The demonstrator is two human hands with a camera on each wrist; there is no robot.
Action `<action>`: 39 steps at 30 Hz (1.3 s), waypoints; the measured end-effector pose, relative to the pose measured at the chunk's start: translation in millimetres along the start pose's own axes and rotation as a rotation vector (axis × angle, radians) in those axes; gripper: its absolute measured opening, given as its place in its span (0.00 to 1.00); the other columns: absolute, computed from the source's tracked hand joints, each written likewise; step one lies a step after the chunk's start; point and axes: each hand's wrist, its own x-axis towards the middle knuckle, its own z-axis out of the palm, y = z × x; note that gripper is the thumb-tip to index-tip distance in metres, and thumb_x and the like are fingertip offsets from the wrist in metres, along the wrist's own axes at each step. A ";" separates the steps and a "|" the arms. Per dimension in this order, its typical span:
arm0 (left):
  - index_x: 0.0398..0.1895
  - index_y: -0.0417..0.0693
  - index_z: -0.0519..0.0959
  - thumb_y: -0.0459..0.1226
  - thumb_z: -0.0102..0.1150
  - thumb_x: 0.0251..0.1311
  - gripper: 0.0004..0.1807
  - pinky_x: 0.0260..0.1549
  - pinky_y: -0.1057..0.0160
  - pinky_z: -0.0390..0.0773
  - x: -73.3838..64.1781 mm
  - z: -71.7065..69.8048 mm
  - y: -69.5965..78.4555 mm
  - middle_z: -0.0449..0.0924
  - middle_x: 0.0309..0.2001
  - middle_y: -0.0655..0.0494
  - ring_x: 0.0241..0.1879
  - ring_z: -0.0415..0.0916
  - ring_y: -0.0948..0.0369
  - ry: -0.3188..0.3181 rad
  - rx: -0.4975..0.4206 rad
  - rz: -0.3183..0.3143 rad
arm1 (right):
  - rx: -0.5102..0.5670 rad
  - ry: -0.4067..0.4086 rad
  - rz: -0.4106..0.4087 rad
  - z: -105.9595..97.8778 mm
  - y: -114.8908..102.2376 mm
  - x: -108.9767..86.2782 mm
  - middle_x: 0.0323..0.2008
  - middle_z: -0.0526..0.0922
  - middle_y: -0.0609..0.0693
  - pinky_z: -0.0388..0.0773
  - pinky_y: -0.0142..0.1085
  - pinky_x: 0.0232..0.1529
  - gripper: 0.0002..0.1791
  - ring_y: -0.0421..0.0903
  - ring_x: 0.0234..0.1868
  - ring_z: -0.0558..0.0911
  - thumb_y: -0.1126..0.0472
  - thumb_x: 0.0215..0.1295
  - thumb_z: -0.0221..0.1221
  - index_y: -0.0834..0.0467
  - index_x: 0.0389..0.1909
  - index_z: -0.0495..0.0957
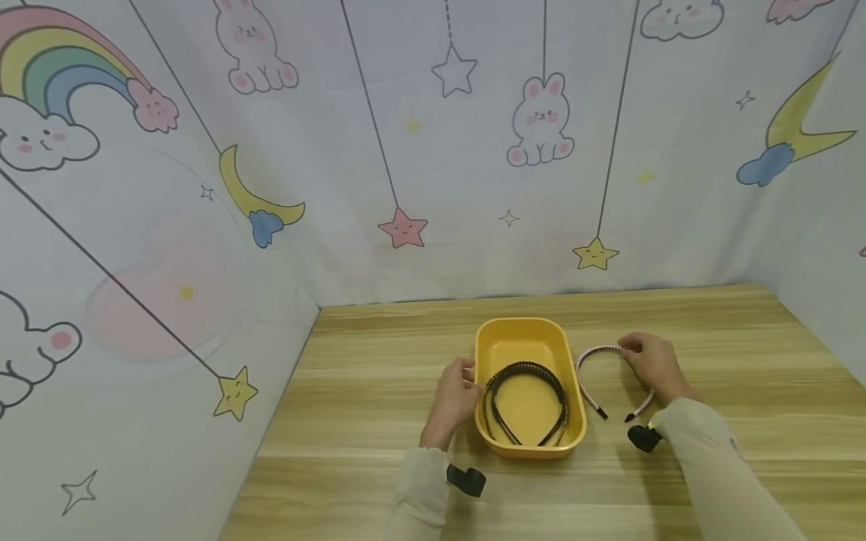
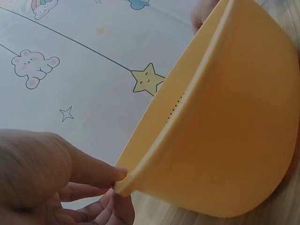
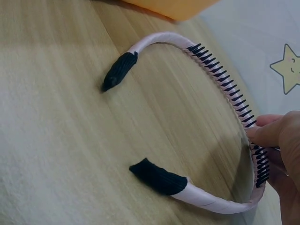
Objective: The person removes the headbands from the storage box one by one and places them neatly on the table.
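Observation:
A yellow plastic basin [image 1: 524, 451] stands on the table, with black headbands [image 1: 529, 368] lying inside it. My left hand [image 1: 452, 398] pinches the basin's left rim between thumb and fingers; the left wrist view shows the thumb over the edge of the yellow wall [image 2: 234, 117]. To the right of the basin, a pale pink headband [image 1: 585, 382] with black teeth and black-covered ends lies on the tabletop. The fingers of my right hand [image 1: 655, 364] pinch its toothed top part, as the right wrist view shows with the pink headband [image 3: 213, 201] and the hand [image 3: 283, 150].
The wood-grain table [image 1: 379, 361] reaches back to a white cloth backdrop [image 1: 467, 173] printed with stars, rabbits and moons. Another cloth side [image 1: 155, 315] rises along the table's left edge. Black wrist cameras [image 1: 467, 481] sit on both wrists.

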 end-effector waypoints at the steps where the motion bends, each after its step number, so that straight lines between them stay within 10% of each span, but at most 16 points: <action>1: 0.59 0.35 0.70 0.28 0.59 0.59 0.23 0.37 0.59 0.81 0.0 0.0 -0.4 0.74 0.44 0.42 0.43 0.78 0.52 -0.001 -0.001 0.001 | 0.001 -0.002 0.001 0.3 0.1 0.0 0.37 0.84 0.66 0.76 0.54 0.43 0.09 0.63 0.40 0.81 0.70 0.62 0.58 0.70 0.41 0.80; 39: 0.58 0.35 0.70 0.28 0.59 0.59 0.22 0.37 0.59 0.81 -0.8 -1.7 2.0 0.74 0.45 0.42 0.43 0.78 0.52 -0.002 -0.005 -0.005 | 0.028 0.007 -0.029 -1.7 0.2 -3.3 0.42 0.81 0.70 0.76 0.54 0.44 0.15 0.64 0.43 0.80 0.68 0.63 0.56 0.73 0.47 0.77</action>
